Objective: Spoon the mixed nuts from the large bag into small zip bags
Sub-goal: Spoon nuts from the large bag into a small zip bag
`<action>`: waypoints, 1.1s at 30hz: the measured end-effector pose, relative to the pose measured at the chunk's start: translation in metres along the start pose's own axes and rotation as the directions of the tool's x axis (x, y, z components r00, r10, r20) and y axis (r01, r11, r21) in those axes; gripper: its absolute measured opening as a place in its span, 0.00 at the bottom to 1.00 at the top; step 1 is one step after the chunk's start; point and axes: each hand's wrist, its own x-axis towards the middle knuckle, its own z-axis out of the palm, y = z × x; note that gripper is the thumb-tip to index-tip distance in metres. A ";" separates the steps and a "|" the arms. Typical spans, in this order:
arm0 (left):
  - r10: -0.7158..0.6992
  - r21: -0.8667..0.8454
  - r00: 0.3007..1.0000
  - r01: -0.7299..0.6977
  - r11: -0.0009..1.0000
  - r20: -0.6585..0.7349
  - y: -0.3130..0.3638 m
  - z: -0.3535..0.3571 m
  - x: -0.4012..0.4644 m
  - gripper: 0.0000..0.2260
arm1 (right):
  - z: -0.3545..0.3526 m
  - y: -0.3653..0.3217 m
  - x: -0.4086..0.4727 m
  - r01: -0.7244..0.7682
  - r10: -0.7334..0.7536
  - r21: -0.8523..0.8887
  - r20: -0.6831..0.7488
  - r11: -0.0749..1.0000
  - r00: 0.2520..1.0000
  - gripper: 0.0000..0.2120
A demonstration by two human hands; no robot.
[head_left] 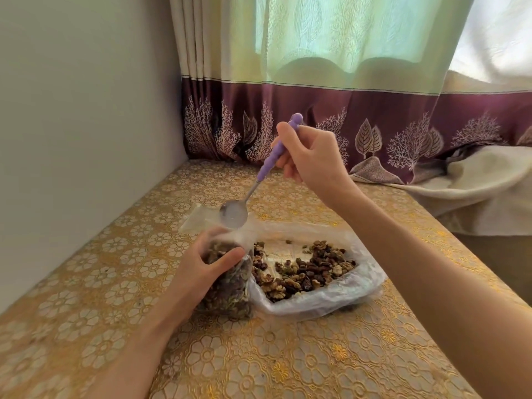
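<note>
Now the mixed nuts (pixel 305 272) lie in the large bag (pixel 331 300) at lower centre; the left hand (pixel 195 272) clasps the filled small zip bag (pixel 230 286), the right hand (pixel 311 159) pinches an empty spoon (pixel 233 217). Keep the mouth open, scoop shallow.

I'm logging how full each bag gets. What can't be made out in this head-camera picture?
- Small zip bag: the left hand wraps its upper part, so the fill level and whether the mouth is open stay hidden.
- Spoon: bowl blurred; it looks empty, not certain.
- Large bag: its raised near wall hides some mixed nuts.
- Flat clear bags behind: partly covered by the spoon and the small bag, so their count is unclear.
</note>
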 end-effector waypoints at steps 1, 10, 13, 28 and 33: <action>-0.002 0.002 1.000 0.002 1.000 -0.008 0.000 -0.001 0.000 0.25 | -0.002 0.000 0.000 0.002 -0.002 0.017 -0.017 1.000 1.000 0.17; 0.013 0.051 1.000 -0.012 0.999 -0.026 -0.001 0.001 0.000 0.27 | -0.053 0.040 -0.009 -0.271 0.307 0.168 -0.258 0.948 0.916 0.19; 0.007 0.032 1.000 -0.006 0.999 -0.025 -0.002 0.002 -0.001 0.27 | -0.071 0.069 -0.023 -0.433 0.443 0.098 -0.259 0.896 0.859 0.19; 0.014 0.049 1.000 -0.013 0.999 -0.025 -0.004 0.002 0.001 0.26 | -0.098 0.104 -0.035 -0.693 0.687 -0.055 -0.094 0.719 0.720 0.19; 0.026 0.071 0.999 -0.024 0.997 -0.023 -0.004 0.003 0.001 0.27 | -0.095 0.099 -0.033 -0.691 0.687 -0.100 -0.078 0.716 0.723 0.18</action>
